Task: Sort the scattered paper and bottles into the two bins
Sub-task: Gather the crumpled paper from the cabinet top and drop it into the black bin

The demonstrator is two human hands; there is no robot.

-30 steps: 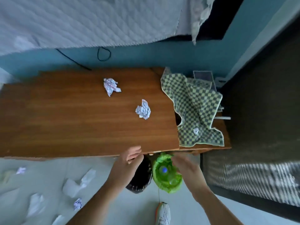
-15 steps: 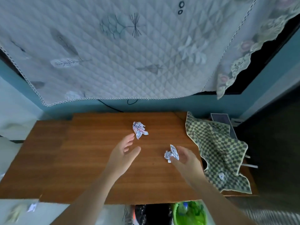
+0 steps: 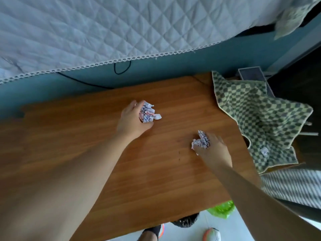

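Observation:
Two crumpled, scribbled-on paper balls lie on the wooden table (image 3: 86, 136). My left hand (image 3: 132, 119) is closed around the far paper ball (image 3: 147, 113), fingers curled over it. My right hand (image 3: 213, 150) grips the near paper ball (image 3: 202, 140) at the table's right side. Below the table's near edge, the green bag-lined bin (image 3: 222, 208) and the black bag-lined bin (image 3: 186, 220) peek out, mostly hidden by the tabletop.
A green checkered cloth (image 3: 260, 115) drapes over the table's right end, with a small paper scrap (image 3: 264, 150) on it. A quilted white cover (image 3: 104, 32) hangs on the blue wall behind. My shoes (image 3: 212, 234) stand on the pale floor.
Both hands rose from the bins below the table, reached across the tabletop and closed on the two paper balls. The camera view tilted up, then back down.

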